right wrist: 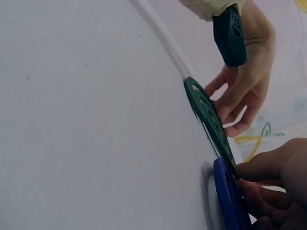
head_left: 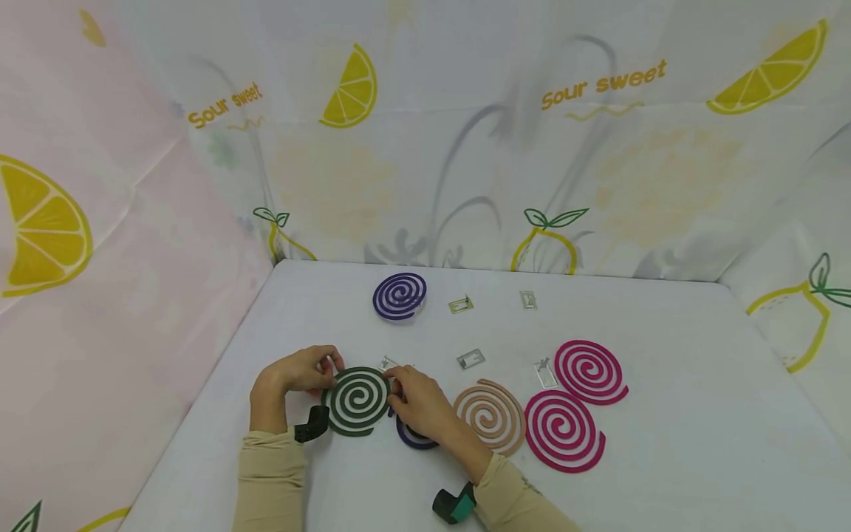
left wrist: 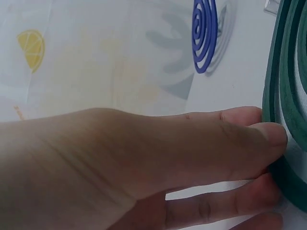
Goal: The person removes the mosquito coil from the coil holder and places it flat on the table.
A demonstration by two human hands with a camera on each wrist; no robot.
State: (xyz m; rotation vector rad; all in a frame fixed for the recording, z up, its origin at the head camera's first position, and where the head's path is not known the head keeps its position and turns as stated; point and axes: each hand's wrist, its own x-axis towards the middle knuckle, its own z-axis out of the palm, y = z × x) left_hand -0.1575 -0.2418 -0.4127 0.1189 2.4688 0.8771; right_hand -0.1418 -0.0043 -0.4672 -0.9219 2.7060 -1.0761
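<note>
A dark green mosquito coil (head_left: 359,399) is held level between both hands, over the left part of the white table. My left hand (head_left: 302,372) pinches its left edge; the left wrist view shows the thumb on top and fingers underneath. At the opposite edge, the thumb and fingers of my right hand (head_left: 420,401) grip the same coil. Below the right hand is a dark blue-purple coil (head_left: 417,445), partly hidden by it. In the right wrist view, this blue coil (right wrist: 228,196) overlaps the green one. A small metal coil stand (head_left: 388,363) lies just behind the green coil.
To the right lie a tan coil (head_left: 488,420) and two pink coils, one in front (head_left: 561,423) and one behind (head_left: 589,369). A purple coil (head_left: 399,295) sits raised at the back. Several flat metal stands are scattered about, including one mid-table (head_left: 470,359).
</note>
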